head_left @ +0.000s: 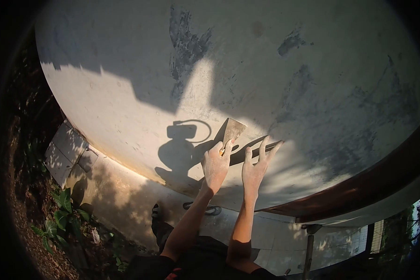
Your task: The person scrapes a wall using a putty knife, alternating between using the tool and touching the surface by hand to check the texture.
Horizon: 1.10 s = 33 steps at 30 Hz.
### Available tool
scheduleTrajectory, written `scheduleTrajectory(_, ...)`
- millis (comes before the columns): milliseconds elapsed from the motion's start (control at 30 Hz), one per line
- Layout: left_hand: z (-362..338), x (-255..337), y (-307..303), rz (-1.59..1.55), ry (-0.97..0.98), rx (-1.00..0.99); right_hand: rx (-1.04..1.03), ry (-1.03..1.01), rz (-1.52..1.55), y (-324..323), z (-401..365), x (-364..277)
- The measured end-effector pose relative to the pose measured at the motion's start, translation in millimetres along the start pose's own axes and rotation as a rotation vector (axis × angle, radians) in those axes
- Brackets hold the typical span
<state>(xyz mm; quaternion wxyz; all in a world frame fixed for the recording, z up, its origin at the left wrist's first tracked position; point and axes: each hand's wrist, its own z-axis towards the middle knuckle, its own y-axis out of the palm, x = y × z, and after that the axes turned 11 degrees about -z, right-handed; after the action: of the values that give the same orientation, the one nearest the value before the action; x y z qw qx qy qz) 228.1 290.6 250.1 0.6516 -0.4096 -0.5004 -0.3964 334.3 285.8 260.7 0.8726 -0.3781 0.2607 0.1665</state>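
Note:
My left hand [215, 167], dusted with pale powder, is closed around the handle of a putty knife [234, 130]. A bit of orange on the handle shows by the fingers, and the wide metal blade points up, close against the wall [126, 100]. Just to the right, my right hand [255, 169] is spread with its fingers apart near the same wall, holding nothing. Dust covers its fingers too. Dark grey patches mark the pale wall above and right of both hands, and shadows of my head and arms fall across it.
Below the wall runs a paved floor [126, 205], with a sandal [213, 211] near the wall's foot. Green plants [65, 214] grow at the lower left. A brown band [359, 193] crosses the lower right, above a post [309, 252].

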Motion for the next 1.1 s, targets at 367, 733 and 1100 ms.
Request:
scheduleTrajectory(367,3.8,4.5,4.3,-0.006,0.072,0.015,0.028,-0.003,0.010,3.6,1.6,-2.5)
scheduleTrajectory(733,3.0,5.2,1.3,0.037,0.082,0.015,0.037,0.021,0.010,5.5,1.0,-5.1)
scheduleTrajectory(1100,3.7,13.1,6.2,0.040,0.052,-0.011,0.015,0.005,-0.006,0.7,-1.3,-1.1)
